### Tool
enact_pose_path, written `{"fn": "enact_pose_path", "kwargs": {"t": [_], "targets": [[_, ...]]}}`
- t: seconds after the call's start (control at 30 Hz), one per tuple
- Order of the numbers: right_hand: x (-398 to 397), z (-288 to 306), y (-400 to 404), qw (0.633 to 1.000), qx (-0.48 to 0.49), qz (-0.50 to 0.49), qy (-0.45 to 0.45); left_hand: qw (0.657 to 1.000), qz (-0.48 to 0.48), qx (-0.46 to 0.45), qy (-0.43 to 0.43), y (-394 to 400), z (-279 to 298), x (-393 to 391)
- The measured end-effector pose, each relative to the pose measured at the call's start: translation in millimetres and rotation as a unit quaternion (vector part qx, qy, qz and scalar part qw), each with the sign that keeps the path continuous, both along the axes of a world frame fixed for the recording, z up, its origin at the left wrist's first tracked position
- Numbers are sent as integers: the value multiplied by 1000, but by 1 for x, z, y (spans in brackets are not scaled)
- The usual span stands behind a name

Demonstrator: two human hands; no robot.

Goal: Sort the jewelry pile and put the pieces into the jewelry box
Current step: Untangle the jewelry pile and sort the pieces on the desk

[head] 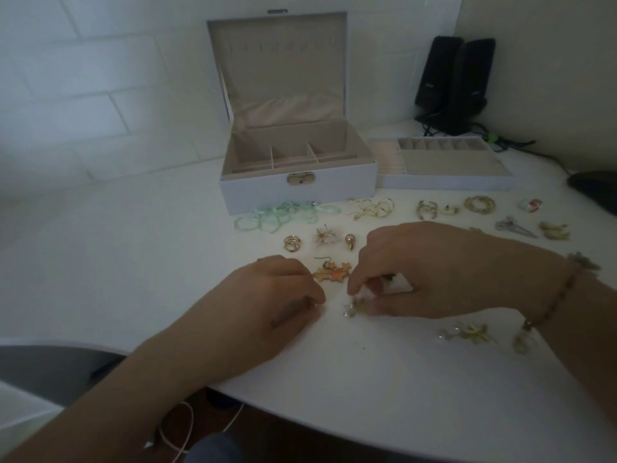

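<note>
- Gold-and-clear earring (355, 307): it lies on the white table (167, 248), directly under our right hand (430, 272), whose fingertips (353, 289) curl down and pinch it.
- Our left hand (267, 302) rests just left of it, fingers curled; whether they hold anything we cannot tell.
- The right hand is plainly the nearer.
- Orange star earring (334, 272) lies just beyond both hands.
- The open jewelry box (297, 192) stands straight ahead, well apart; its removed tray (444, 182) sits to the right.
</note>
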State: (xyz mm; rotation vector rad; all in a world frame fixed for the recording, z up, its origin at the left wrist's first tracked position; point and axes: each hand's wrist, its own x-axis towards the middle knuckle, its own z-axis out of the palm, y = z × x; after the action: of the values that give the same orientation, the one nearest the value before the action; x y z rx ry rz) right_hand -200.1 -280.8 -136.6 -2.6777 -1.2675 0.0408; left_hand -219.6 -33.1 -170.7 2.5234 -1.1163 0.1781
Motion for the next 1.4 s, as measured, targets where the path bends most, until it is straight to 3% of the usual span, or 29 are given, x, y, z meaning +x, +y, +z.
{"fn": "enact_pose_path", "kwargs": {"t": [0.17, 0.37, 0.57, 0.73, 0.9, 1.17, 1.4], "targets": [[4, 36, -27, 996, 46, -70, 30, 999, -12, -42, 16, -2, -4, -3], [-18, 38, -62, 960, -123, -131, 216, 994, -26, -101, 34, -9, -5, -4], [-47, 19, -87, 938, -122, -207, 250, 974, -58, -201, 84, -35, 6, -12], [-51, 11, -99, 951, -67, -186, 238, 960, -48, -232, 147, -49, 10, -3], [-47, 15, -97, 967, -30, -146, 209, 971, -8, -197, 138, -30, 14, 1], [-31, 34, 16, 980, 139, -54, 130, 974, 64, -161, 143, 13, 15, -3], [-13, 1, 65, 984, 132, -85, 83, 956, 80, -213, 184, 29, 6, -5]]}}
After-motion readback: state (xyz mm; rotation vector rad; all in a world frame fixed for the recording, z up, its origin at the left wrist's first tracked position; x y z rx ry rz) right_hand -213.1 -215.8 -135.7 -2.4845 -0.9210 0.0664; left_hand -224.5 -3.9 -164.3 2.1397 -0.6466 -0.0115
